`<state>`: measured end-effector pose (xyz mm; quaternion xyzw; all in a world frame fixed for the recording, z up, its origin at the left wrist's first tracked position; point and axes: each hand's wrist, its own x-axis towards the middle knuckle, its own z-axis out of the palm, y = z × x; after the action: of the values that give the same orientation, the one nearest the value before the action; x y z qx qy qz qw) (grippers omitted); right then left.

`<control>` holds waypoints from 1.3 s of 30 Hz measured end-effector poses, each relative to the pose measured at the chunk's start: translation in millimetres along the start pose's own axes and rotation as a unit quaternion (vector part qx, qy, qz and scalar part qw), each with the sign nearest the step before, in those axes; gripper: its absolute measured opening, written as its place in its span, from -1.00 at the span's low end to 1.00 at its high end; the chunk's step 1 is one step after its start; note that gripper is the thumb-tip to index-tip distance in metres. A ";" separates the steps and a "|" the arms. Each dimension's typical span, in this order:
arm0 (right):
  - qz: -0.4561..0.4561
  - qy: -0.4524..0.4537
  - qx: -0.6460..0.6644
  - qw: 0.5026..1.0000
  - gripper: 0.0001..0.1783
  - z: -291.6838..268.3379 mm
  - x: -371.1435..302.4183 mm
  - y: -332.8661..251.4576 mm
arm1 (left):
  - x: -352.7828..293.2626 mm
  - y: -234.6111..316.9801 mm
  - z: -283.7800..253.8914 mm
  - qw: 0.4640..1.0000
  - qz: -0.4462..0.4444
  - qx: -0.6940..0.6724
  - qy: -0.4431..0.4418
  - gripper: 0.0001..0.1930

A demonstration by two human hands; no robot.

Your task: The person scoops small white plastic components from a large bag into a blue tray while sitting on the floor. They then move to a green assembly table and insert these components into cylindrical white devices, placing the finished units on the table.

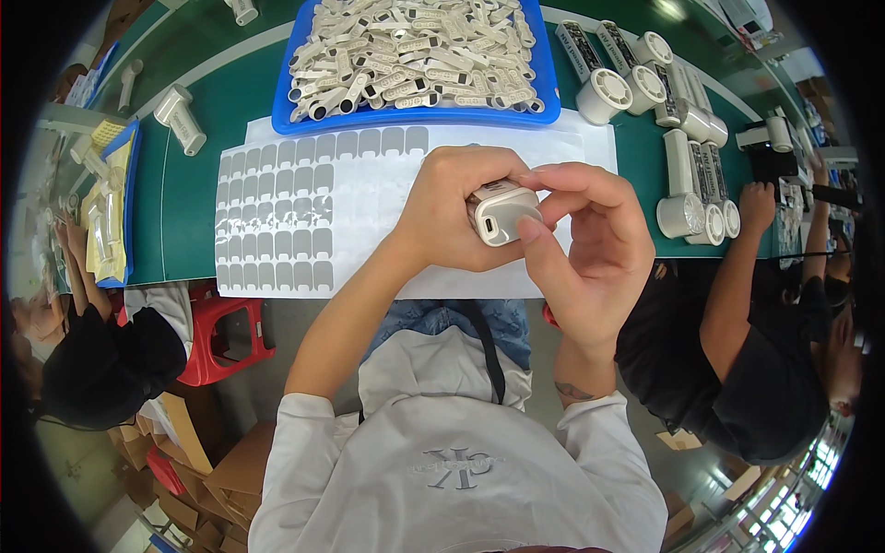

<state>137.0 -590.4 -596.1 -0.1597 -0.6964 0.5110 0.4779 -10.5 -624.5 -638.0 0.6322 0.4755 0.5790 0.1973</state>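
Note:
My left hand (441, 205) is wrapped round a white handheld device (487, 232), its end face with a small charging port turned toward me. A grey sticker (517, 217) lies over part of that end face. My right hand (599, 244) has its thumb on the sticker's edge and its fingers curled at the device's far side, in a pinch. Beneath both hands lies a white backing sheet (369, 198) with rows of grey stickers on its left part; the strip nearer the middle is bare.
A blue tray (553, 92) heaped with small white parts stands at the back. Several white devices with round heads (682, 214) lie at the right, another device (181, 120) at the left. A blue tray (135, 166) is far left. Co-workers (737, 341) sit on both sides.

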 end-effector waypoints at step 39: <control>0.250 0.070 0.123 0.958 -0.80 -120.2 -22.3 65.0 | 278.2 -217.8 -172.1 0.930 0.064 0.362 -0.024 -0.60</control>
<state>230.4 -511.3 -660.9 -0.3043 -0.5311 0.6834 0.3977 -284.1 -343.1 -617.5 0.7034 0.6062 0.3643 -0.0711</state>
